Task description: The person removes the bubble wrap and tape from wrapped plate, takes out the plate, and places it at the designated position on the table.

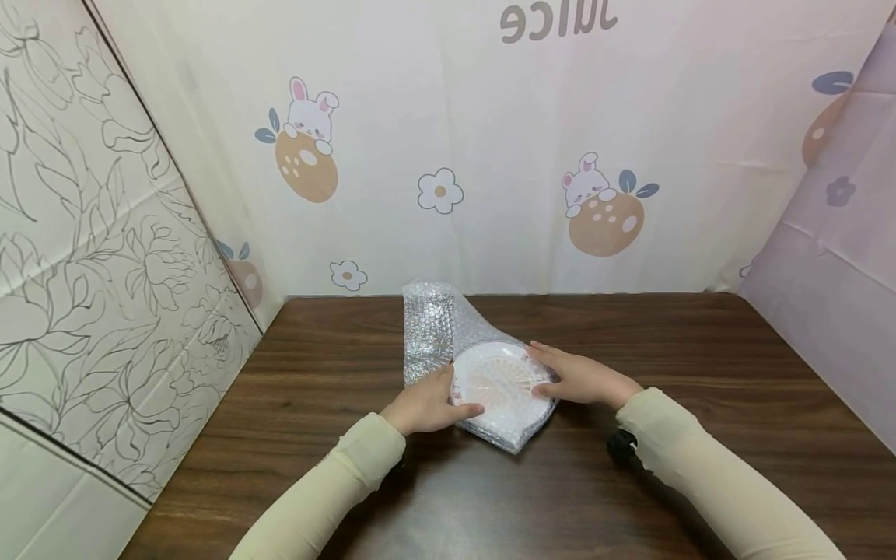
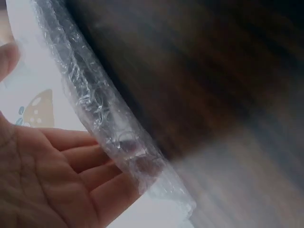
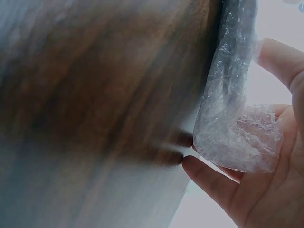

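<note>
A round white plate (image 1: pixel 493 383) with small pink marks along its rim lies on the brown wooden table, under clear bubble wrap (image 1: pixel 428 323). One strip of the wrap stretches out to the back left. My left hand (image 1: pixel 428 400) grips the plate's left edge through the wrap, thumb over the top. In the left wrist view, its fingers (image 2: pixel 90 159) reach behind the wrapped edge. On the other side, my right hand (image 1: pixel 577 377) holds the right edge, thumb on top. A loose flap of wrap (image 3: pixel 259 137) lies against its palm in the right wrist view.
The dark wood table (image 1: pixel 665 350) runs back to a pale curtain (image 1: pixel 504 155) printed with rabbits, fruit and flowers. A flower-patterned panel (image 1: pixel 126 233) stands at the left. A small black object (image 1: pixel 620 443) shows beneath the right sleeve cuff.
</note>
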Action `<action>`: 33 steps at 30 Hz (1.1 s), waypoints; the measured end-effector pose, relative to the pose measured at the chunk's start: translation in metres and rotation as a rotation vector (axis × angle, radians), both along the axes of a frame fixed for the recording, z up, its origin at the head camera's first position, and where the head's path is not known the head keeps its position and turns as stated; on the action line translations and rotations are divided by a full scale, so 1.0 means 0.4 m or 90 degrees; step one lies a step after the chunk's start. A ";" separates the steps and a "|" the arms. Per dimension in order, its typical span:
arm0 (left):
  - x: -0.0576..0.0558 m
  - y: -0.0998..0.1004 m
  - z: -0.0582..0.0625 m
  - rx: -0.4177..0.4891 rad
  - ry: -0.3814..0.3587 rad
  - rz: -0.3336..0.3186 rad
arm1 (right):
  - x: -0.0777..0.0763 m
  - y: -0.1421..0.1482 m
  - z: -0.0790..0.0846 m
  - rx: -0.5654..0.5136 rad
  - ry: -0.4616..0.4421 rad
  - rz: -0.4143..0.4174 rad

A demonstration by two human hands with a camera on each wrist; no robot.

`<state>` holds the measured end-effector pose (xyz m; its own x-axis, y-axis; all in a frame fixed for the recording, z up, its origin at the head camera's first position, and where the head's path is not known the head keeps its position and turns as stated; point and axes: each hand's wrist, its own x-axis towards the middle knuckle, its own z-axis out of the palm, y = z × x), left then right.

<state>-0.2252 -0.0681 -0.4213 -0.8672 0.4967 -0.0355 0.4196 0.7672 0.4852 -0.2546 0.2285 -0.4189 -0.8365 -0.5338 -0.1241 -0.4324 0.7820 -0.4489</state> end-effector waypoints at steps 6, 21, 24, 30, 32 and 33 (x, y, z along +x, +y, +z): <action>0.000 -0.002 0.003 -0.024 0.001 -0.009 | 0.000 -0.001 0.001 -0.006 0.011 0.002; -0.003 0.000 -0.004 -0.037 0.004 -0.002 | -0.007 -0.009 0.000 -0.012 0.150 -0.007; -0.004 0.001 -0.007 -0.041 0.003 0.002 | -0.010 -0.016 0.004 -0.039 0.207 -0.023; -0.006 0.002 -0.009 -0.056 0.002 0.011 | -0.014 -0.025 0.019 -0.080 0.271 -0.072; -0.006 0.002 -0.008 -0.061 0.003 0.013 | -0.016 -0.026 0.022 -0.088 0.289 -0.089; -0.006 0.002 -0.008 -0.063 0.003 0.015 | -0.017 -0.026 0.024 -0.091 0.300 -0.096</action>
<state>-0.2274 -0.0674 -0.4243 -0.8788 0.4706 -0.0797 0.4027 0.8208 0.4052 -0.2614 0.2179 -0.4093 -0.8532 -0.3863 0.3506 -0.5001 0.7968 -0.3391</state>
